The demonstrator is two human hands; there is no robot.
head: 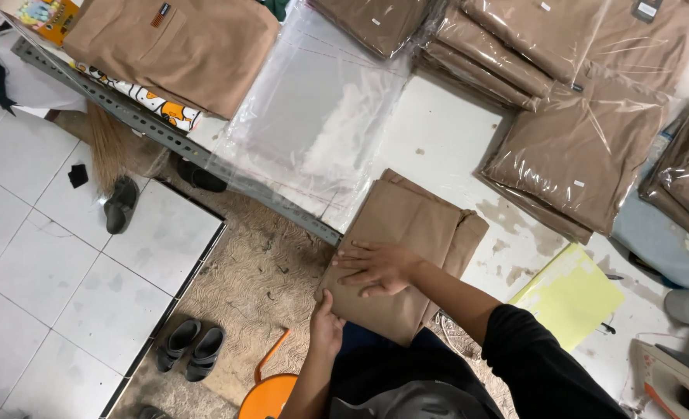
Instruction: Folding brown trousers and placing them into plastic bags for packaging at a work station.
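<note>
A folded brown garment (406, 233) lies at the near edge of the white table (445, 132), partly hanging over it. My right hand (377, 268) lies flat on top of the garment with fingers spread. My left hand (327, 326) grips the garment's near left edge from below the table edge. A sheet of clear plastic bags (313, 124) lies just beyond the garment.
Stacks of bagged brown garments (577, 132) fill the table's back and right. An unbagged brown garment (181, 46) lies at the back left. A yellow paper (569, 295) sits at the right. Sandals (193, 349), a broom and an orange stool (271, 396) are on the floor.
</note>
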